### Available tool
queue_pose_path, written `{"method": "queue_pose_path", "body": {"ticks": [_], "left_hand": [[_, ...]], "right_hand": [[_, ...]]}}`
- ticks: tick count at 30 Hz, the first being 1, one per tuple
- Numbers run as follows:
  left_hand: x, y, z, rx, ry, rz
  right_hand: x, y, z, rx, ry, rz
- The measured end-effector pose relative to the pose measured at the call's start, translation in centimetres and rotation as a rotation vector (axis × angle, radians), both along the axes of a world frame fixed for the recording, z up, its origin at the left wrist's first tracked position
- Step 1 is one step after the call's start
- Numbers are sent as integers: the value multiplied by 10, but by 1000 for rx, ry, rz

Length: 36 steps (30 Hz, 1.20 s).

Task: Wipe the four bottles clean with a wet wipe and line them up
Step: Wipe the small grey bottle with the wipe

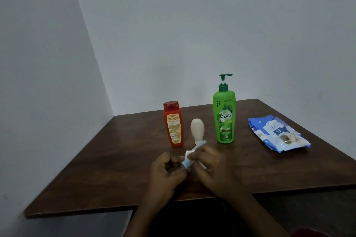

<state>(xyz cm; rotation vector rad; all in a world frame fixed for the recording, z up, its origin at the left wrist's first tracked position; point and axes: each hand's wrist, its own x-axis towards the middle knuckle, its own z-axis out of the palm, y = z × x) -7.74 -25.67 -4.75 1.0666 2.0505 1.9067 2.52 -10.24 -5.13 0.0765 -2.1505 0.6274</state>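
A small light-blue bottle point(186, 164) lies tilted between my two hands just above the table's middle. My left hand point(168, 171) grips its capped lower end with curled fingers. My right hand point(212, 167) wraps a white wet wipe point(189, 153) round the bottle's body and hides most of it. Behind my hands three bottles stand upright: a red bottle point(173, 124) at the left, a cream pear-shaped bottle point(197, 130) in the middle, and a tall green pump bottle point(224, 115) at the right.
A blue and white pack of wet wipes point(277, 132) lies flat at the right of the dark brown wooden table point(115, 159). Grey walls meet in a corner behind the table's far left. The table's front edge runs just under my wrists.
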Motion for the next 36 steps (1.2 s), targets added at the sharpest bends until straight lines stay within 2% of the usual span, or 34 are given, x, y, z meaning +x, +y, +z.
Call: {"method": "queue_pose_path", "body": {"ticks": [2, 5, 8, 11, 13, 18, 20, 23, 26, 29, 31, 36], "left_hand": [[-1, 0, 0, -3, 5, -3], [-1, 1, 0, -13, 3, -1], [3, 4, 2, -52, 51, 7], [5, 4, 3, -84, 131, 18], [5, 3, 2, -82, 155, 29], [5, 3, 2, -32, 83, 21], [6, 2, 2, -3, 65, 19], [5, 1, 3, 2, 24, 19], [2, -1, 1, -47, 69, 42], [2, -2, 1, -16, 40, 45], [1, -2, 1, -12, 43, 44], [-2, -5, 3, 41, -100, 30]], "right_hand": [[-2, -5, 1, 66, -30, 43], [-9, -2, -3, 70, 8, -99], [-8, 8, -3, -100, 76, -322], [-7, 17, -1, -316, 117, -412], [-7, 18, -1, -304, 101, -380], [-1, 2, 3, -40, -29, -30], [-1, -4, 3, 54, -68, 44], [-6, -2, -2, 65, -8, -92], [-10, 8, -4, -134, 61, -341], [-11, 19, -3, -305, 99, -431], [-10, 18, -2, -292, 90, -380], [-3, 0, 1, 30, 14, -11]]}}
